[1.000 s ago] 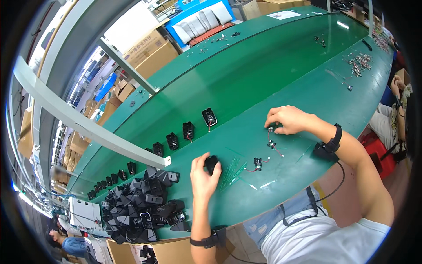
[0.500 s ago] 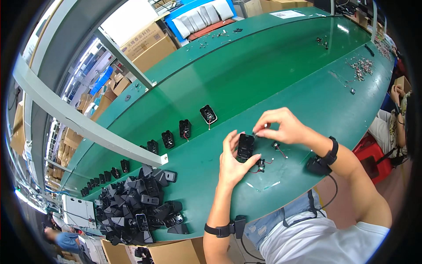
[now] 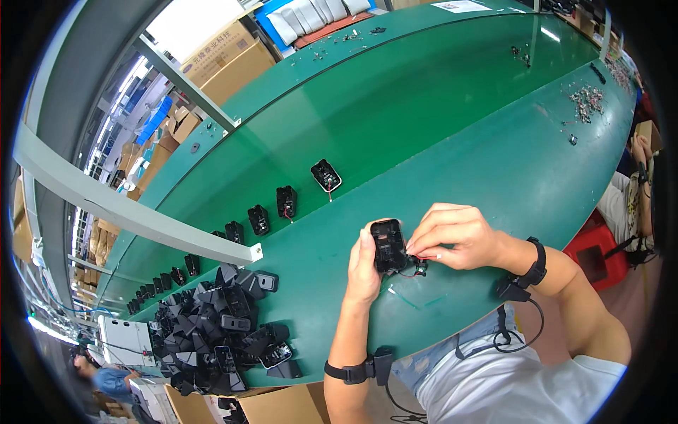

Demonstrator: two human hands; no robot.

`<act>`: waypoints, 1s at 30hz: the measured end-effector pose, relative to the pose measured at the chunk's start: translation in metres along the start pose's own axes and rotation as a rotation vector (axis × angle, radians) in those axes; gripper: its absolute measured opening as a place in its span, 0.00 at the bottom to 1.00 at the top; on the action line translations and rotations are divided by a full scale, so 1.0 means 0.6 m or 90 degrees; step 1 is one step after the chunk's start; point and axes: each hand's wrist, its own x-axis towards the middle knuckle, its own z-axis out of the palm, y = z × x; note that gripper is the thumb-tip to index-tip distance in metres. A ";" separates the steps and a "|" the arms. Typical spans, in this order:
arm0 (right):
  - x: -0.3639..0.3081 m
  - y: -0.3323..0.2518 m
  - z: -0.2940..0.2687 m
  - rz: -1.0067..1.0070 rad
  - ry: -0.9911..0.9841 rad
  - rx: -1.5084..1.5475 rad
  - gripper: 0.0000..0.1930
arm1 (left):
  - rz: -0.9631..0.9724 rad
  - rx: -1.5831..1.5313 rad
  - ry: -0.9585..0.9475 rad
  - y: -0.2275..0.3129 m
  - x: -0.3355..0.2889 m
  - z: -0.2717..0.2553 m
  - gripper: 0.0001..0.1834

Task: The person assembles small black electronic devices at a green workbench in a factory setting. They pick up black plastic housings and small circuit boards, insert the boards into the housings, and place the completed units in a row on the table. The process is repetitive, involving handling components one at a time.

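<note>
My left hand [image 3: 363, 270] is wrapped round the left side of a black plastic housing [image 3: 389, 246], its hollow inner side facing up. At the housing's right edge, my right hand [image 3: 453, 237] has thumb and fingers pinched together. What lies between those fingertips is too small to make out. Just below them is a small black part [image 3: 421, 268] with thin red wires, close to the housing's lower right corner. Thin clear strips [image 3: 413, 304] lie on the green bench nearer to me.
A heap of black housings [image 3: 212, 325] covers the bench at left. Several fitted housings [image 3: 286, 202] stand in a row along the sunken green strip. A grey metal post [image 3: 134, 201] crosses at left. Small wired parts [image 3: 587, 102] lie far right; another person sits beyond a red stool [image 3: 597, 256].
My right hand has moved down along the housing's right edge, toward the wired part. My left fingers have closed in along the housing's side, and the housing sits slightly lower and further left.
</note>
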 end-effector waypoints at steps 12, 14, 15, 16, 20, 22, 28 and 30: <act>-0.026 0.006 0.012 0.394 0.134 0.274 0.07 | 0.342 0.285 0.026 -0.009 0.011 0.050 0.35; -0.027 0.001 0.018 0.405 0.122 0.272 0.07 | 0.395 0.370 0.022 -0.011 0.012 0.047 0.34; -0.028 -0.001 0.020 0.410 0.123 0.274 0.06 | 0.420 0.411 0.023 -0.015 0.011 0.045 0.34; -0.027 -0.004 0.020 0.380 0.128 0.239 0.06 | 0.416 0.430 0.038 -0.013 0.011 0.045 0.31; -0.028 -0.009 0.018 0.261 0.130 0.088 0.06 | 0.458 0.500 0.049 -0.015 0.015 0.047 0.28; -0.029 -0.007 0.021 0.200 0.125 0.014 0.05 | 0.453 0.534 0.063 -0.013 0.012 0.053 0.28; -0.029 -0.011 0.020 0.123 0.113 -0.095 0.06 | 0.489 0.580 0.080 -0.017 0.009 0.054 0.29; -0.026 -0.019 0.012 0.130 0.100 -0.116 0.09 | 0.536 0.592 0.091 -0.013 0.010 0.060 0.29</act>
